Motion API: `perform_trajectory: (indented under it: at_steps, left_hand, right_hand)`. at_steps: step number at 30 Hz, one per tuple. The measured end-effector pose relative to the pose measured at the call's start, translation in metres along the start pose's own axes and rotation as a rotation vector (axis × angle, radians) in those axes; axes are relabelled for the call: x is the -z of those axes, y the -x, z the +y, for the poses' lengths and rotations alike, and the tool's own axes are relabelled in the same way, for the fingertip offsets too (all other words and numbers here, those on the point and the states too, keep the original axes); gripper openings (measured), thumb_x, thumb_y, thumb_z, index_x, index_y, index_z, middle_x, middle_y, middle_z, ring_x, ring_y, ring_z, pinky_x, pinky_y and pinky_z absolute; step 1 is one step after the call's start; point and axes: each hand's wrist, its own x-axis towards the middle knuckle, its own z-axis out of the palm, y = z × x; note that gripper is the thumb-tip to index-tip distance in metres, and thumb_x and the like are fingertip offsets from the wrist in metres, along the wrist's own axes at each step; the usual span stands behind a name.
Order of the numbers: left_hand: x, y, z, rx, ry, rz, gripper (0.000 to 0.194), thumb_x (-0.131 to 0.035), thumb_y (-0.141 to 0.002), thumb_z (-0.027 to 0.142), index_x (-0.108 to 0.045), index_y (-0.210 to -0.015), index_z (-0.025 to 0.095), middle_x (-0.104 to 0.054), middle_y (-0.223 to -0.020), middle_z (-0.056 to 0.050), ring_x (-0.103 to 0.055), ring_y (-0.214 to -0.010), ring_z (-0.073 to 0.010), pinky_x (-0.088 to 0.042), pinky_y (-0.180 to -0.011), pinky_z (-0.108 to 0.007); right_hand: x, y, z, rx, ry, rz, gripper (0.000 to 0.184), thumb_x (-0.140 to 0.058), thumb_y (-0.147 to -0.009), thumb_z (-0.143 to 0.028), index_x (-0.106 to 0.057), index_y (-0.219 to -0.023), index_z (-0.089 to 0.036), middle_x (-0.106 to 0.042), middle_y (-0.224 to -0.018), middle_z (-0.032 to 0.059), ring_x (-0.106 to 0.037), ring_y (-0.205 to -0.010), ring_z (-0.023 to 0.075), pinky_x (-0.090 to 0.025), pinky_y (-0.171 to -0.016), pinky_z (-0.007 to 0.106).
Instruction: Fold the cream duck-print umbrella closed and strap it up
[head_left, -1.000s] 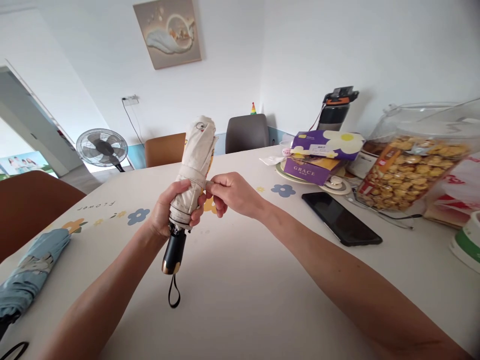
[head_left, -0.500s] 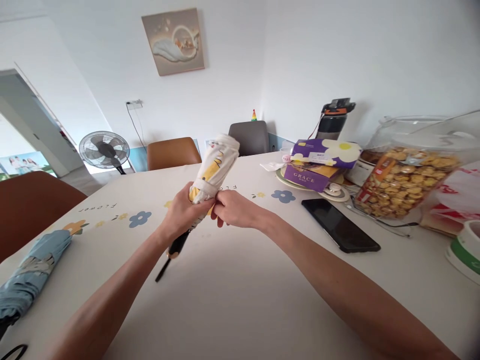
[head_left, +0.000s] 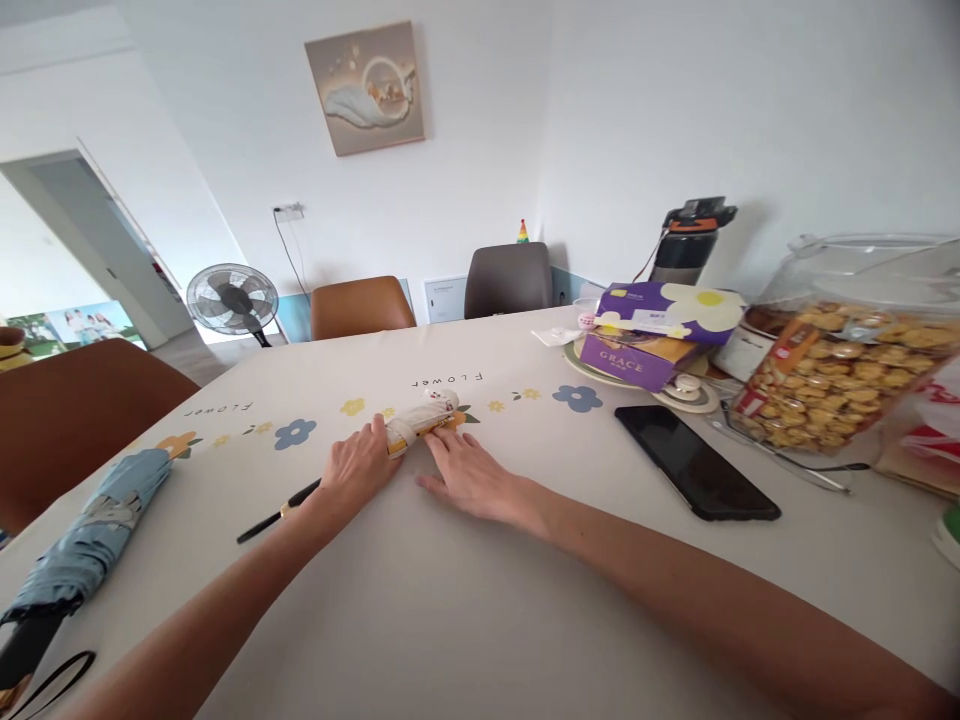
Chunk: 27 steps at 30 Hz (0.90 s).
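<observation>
A folded white umbrella (head_left: 421,418) with yellow print and a strap around it lies low on the table (head_left: 450,600), its black handle pointing toward the near left. My left hand (head_left: 358,466) is wrapped over its middle, covering part of the canopy and handle. Beside it, my right hand (head_left: 472,478) rests with fingers stretched out, the fingertips touching the near side of the canopy. At the left, a folded blue umbrella (head_left: 101,530) with a dark handle lies apart from both hands.
On the right lie a black phone (head_left: 697,462), a purple tissue pack (head_left: 667,310) on a purple box (head_left: 626,360), and a clear snack jar (head_left: 832,370). A dark bottle (head_left: 684,245) stands behind. Chairs (head_left: 364,308) and a fan (head_left: 234,298) are beyond the table.
The white umbrella has gone from upright in my hands down to the tabletop, its handle swinging left. My right hand has opened from its pinch at the strap.
</observation>
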Motion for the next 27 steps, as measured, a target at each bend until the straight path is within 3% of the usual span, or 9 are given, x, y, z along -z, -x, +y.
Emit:
perform_trajectory:
  at_steps: [4,7,10,12,14,17,20,23,27]
  left_hand:
    - [-0.001,0.022,-0.003,0.04,0.058,-0.031,0.075,-0.044,-0.078,0.052,-0.024,-0.136,0.008,-0.058,-0.113,-0.02,-0.055,-0.104,-0.0319,-0.041,-0.078,-0.041]
    - [0.007,0.035,-0.007,0.02,0.108,-0.047,0.077,-0.042,-0.078,0.048,-0.017,-0.14,0.009,-0.054,-0.122,-0.019,-0.05,-0.113,-0.0311,-0.04,-0.082,-0.04]
    - [0.017,0.039,-0.016,0.057,0.269,-0.18,0.072,-0.048,-0.073,0.053,-0.033,-0.133,0.015,-0.061,-0.112,-0.015,-0.057,-0.101,-0.0304,-0.042,-0.075,-0.036]
    - [0.019,0.038,-0.022,0.104,0.418,-0.311,0.063,-0.053,-0.067,0.058,-0.049,-0.115,0.018,-0.065,-0.102,-0.012,-0.061,-0.09,-0.029,-0.043,-0.066,-0.032]
    - [0.016,0.038,-0.024,0.16,0.53,-0.367,0.053,-0.057,-0.064,0.059,-0.055,-0.098,0.018,-0.066,-0.095,-0.011,-0.062,-0.085,-0.0281,-0.042,-0.061,-0.03]
    - [0.005,0.039,-0.02,0.224,0.596,-0.306,0.043,-0.059,-0.064,0.053,-0.053,-0.089,0.018,-0.065,-0.088,-0.009,-0.062,-0.079,-0.0257,-0.042,-0.058,-0.029]
    - [-0.004,0.043,-0.012,0.221,0.607,-0.218,0.035,-0.059,-0.066,0.047,-0.049,-0.087,0.02,-0.063,-0.083,-0.005,-0.06,-0.074,-0.0217,-0.041,-0.058,-0.028]
    - [-0.004,0.047,-0.007,0.184,0.574,-0.139,0.031,-0.058,-0.067,0.042,-0.048,-0.086,0.02,-0.06,-0.089,-0.005,-0.059,-0.077,-0.0202,-0.042,-0.061,-0.028]
    - [0.004,0.054,-0.005,0.142,0.338,-0.054,0.028,-0.051,-0.073,0.038,-0.048,-0.095,0.022,-0.056,-0.106,-0.007,-0.059,-0.079,-0.0217,-0.041,-0.062,-0.031]
  right_hand:
    - [-0.019,0.012,0.007,0.047,-0.063,0.041,0.053,-0.038,-0.091,-0.045,-0.039,-0.131,-0.01,-0.043,-0.136,0.0186,-0.037,-0.128,0.0285,-0.022,-0.107,0.049]
    - [-0.023,0.013,0.01,0.038,-0.088,0.061,0.05,-0.04,-0.09,-0.043,-0.043,-0.129,-0.011,-0.047,-0.133,0.0167,-0.038,-0.128,0.0268,-0.019,-0.108,0.05]
    - [-0.022,0.012,0.01,0.028,-0.105,0.071,0.053,-0.044,-0.088,-0.042,-0.041,-0.131,-0.013,-0.044,-0.137,0.0158,-0.035,-0.13,0.0257,-0.018,-0.109,0.049]
    - [-0.022,0.013,0.01,0.036,-0.117,0.069,0.061,-0.045,-0.087,-0.044,-0.032,-0.138,-0.014,-0.034,-0.144,0.0153,-0.027,-0.135,0.025,-0.019,-0.11,0.048]
    - [-0.021,0.014,0.01,0.057,-0.114,0.043,0.069,-0.044,-0.087,-0.046,-0.022,-0.143,-0.013,-0.025,-0.149,0.0147,-0.019,-0.138,0.0245,-0.018,-0.111,0.047]
    - [-0.019,0.015,0.009,0.091,-0.078,0.061,0.072,-0.043,-0.087,-0.044,-0.013,-0.146,-0.013,-0.02,-0.151,0.0151,-0.014,-0.14,0.0244,-0.018,-0.111,0.048]
    - [-0.018,0.017,0.008,0.157,-0.025,0.195,0.069,-0.044,-0.088,-0.033,-0.012,-0.146,-0.014,-0.021,-0.15,0.0161,-0.015,-0.14,0.0243,-0.02,-0.11,0.05]
    - [-0.018,0.019,0.007,0.247,0.032,0.282,0.066,-0.044,-0.087,-0.026,-0.015,-0.145,-0.015,-0.024,-0.149,0.0154,-0.014,-0.14,0.0239,-0.021,-0.109,0.052]
    - [-0.019,0.019,0.006,0.29,0.098,0.275,0.065,-0.045,-0.087,-0.027,-0.018,-0.144,-0.012,-0.023,-0.15,0.014,-0.007,-0.141,0.0249,-0.016,-0.11,0.054]
